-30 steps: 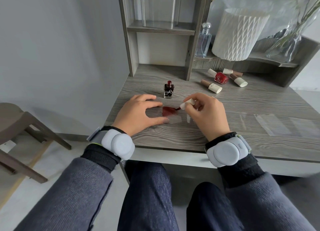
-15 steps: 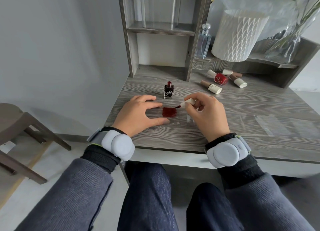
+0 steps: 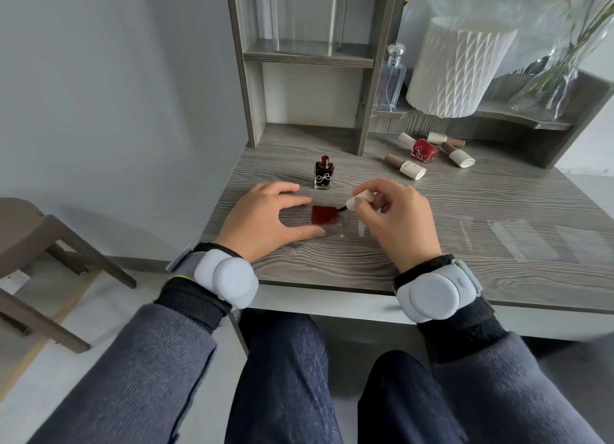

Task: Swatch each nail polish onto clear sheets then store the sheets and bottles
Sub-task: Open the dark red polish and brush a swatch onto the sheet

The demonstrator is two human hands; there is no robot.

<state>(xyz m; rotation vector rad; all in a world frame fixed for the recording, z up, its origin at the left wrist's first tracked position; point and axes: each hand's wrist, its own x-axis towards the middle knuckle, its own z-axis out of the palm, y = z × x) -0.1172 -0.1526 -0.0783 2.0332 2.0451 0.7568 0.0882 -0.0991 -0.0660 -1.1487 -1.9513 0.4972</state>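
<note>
Pinching cylindrical brush cap [image 3: 360,199], right hand [image 3: 398,221] touches red square [image 3: 325,215]; flat left hand [image 3: 265,221] presses clear sheet [image 3: 349,229].

dark red swatch [image 3: 325,215] now denser and squarer than a second ago, brush [image 3: 356,201] shifted to its upper right corner

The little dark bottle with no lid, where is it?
In the head view, the dark bottle stands upright on the desk, left of centre, just behind the left hand and the red patch of polish.
</note>
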